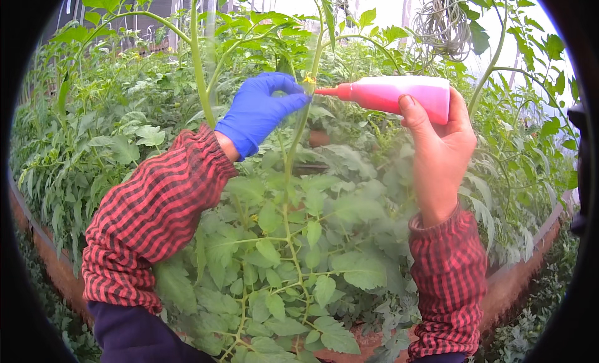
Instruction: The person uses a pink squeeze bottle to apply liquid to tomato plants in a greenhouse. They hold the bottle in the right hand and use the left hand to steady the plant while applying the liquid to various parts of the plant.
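Note:
My left hand (pixel 264 108), in a blue disposable glove, has thumb and fingers brought together at a small yellow tomato flower (pixel 309 80). The fingertips appear to pinch its stalk, though the stalk itself is mostly hidden. Bare, my right hand (pixel 442 147) grips a squeeze bottle (pixel 398 96) around its base, with the thumb in front. The bottle lies nearly level, holds pink-red liquid and has a red tapered nozzle (pixel 333 92). That nozzle points left, its tip right beside the flower and my left fingertips. A tomato stem (pixel 299 129) runs just behind them.
A thick tomato stem (pixel 199 68) rises left of my gloved hand. At upper right hangs a tangled bundle of twine (pixel 442 26). Leafy tomato foliage (pixel 281 269) fills the space below and behind. Brown-sided bed edges (pixel 51 255) run along both sides.

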`<state>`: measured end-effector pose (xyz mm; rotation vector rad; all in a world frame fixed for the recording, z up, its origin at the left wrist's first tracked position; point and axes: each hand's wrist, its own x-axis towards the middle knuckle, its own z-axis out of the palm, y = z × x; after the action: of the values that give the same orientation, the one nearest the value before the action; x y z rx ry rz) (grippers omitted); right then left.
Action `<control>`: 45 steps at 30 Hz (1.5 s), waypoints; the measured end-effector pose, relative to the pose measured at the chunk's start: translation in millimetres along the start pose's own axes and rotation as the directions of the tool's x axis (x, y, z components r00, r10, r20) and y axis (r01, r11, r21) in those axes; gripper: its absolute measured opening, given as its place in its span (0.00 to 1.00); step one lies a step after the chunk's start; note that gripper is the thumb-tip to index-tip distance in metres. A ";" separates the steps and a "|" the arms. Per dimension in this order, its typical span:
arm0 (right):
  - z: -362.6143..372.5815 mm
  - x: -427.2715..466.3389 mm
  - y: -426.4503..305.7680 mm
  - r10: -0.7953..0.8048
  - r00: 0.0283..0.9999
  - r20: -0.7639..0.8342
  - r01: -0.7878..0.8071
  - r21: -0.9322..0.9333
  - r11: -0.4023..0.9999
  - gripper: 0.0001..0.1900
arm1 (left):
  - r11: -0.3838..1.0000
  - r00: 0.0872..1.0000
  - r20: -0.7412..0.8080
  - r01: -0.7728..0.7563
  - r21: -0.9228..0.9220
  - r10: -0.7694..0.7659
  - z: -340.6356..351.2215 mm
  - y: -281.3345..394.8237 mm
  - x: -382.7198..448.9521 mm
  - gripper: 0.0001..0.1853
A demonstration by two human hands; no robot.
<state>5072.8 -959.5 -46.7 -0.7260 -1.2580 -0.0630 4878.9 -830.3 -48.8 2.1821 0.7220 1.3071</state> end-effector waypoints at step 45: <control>-7.2 -7.8 -3.6 0.032 0.999 -0.042 -0.033 -0.025 0.999 0.14 | 0.854 0.970 0.057 0.235 -0.464 -0.236 25.3 20.2 -12.1 0.23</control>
<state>5074.7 -968.8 -52.8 -0.7637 -1.2074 -0.0678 4900.5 -856.8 -54.0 1.6482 0.5781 1.2055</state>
